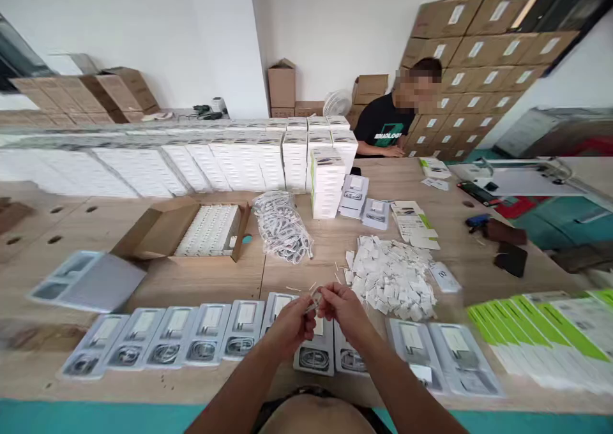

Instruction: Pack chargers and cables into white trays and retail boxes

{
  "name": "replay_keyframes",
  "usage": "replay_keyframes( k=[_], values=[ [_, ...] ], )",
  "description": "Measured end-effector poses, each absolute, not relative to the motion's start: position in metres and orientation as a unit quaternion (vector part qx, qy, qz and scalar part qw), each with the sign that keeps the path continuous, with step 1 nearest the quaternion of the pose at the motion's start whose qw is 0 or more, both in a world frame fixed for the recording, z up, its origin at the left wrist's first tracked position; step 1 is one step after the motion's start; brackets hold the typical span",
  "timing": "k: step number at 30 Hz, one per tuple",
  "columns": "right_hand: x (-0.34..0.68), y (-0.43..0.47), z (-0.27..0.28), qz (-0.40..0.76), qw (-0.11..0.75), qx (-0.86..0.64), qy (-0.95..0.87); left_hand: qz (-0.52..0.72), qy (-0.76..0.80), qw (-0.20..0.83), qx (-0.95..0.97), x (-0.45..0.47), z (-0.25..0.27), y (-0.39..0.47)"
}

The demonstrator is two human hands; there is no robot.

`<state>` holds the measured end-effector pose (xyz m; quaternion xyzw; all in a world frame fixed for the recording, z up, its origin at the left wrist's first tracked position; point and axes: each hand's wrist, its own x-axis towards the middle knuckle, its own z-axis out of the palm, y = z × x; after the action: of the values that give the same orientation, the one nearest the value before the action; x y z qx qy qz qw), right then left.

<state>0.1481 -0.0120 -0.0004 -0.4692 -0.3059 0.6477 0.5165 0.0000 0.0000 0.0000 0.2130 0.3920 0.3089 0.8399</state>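
Observation:
My left hand point(293, 322) and my right hand point(342, 303) meet over the middle of the table, fingers pinched on a small pale coiled cable point(316, 299), mostly covered by the fingers. Beneath and beside them runs a row of grey plastic trays point(201, 335), several holding a white block and a coiled cable. At the right end of the row, one tray point(462, 351) shows a white block but no coil. Beyond my hands lies a clear bag of coiled cables point(282, 226). A heap of small white pieces point(393, 274) spreads to the right of them.
An open carton point(211, 230) of white blocks and stacked empty trays point(89, 281) stand left. White boxes point(239, 159) form a wall behind. Green-and-white box sleeves point(541, 332) fan out at right. Another person point(393, 115) sits across the table.

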Motion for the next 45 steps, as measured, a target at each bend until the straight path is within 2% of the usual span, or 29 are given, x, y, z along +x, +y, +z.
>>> replay_keyframes(
  k=[4, 7, 17, 24, 26, 30, 32, 34, 40, 43, 45],
  values=[
    [0.135, -0.017, -0.007, 0.674, 0.538, -0.451, -0.23, 0.297, 0.381, 0.852, 0.2, -0.001, 0.002, -0.003],
    [0.134, -0.018, -0.008, 0.655, 0.527, -0.478, -0.256, 0.291, 0.372, 0.861, 0.189, 0.0, 0.003, -0.003],
    [0.137, -0.025, 0.017, 0.39, 0.468, -0.61, -0.507, 0.313, 0.383, 0.845, 0.204, 0.008, 0.01, 0.002],
    [0.145, -0.029, 0.019, 0.263, 0.409, -0.645, -0.59, 0.318, 0.399, 0.835, 0.205, 0.011, 0.008, -0.002],
    [0.146, -0.027, 0.02, 0.291, 0.427, -0.638, -0.57, 0.319, 0.399, 0.835, 0.206, 0.012, 0.011, -0.002],
    [0.142, -0.022, 0.017, 0.487, 0.496, -0.577, -0.428, 0.326, 0.382, 0.837, 0.217, 0.014, 0.019, -0.003],
    [0.14, -0.021, 0.014, 0.52, 0.51, -0.56, -0.395, 0.325, 0.369, 0.842, 0.22, 0.014, 0.02, -0.004],
    [0.14, -0.021, 0.011, 0.474, 0.509, -0.579, -0.426, 0.329, 0.368, 0.842, 0.217, 0.013, 0.018, -0.003],
    [0.159, -0.021, 0.011, 0.193, 0.466, -0.659, -0.558, 0.375, 0.384, 0.792, 0.291, 0.006, 0.014, 0.003],
    [0.168, -0.022, 0.016, 0.135, 0.469, -0.618, -0.616, 0.367, 0.377, 0.76, 0.383, 0.001, 0.021, 0.007],
    [0.171, -0.024, 0.02, 0.135, 0.477, -0.597, -0.63, 0.359, 0.375, 0.738, 0.43, 0.0, 0.029, 0.009]
  ],
)
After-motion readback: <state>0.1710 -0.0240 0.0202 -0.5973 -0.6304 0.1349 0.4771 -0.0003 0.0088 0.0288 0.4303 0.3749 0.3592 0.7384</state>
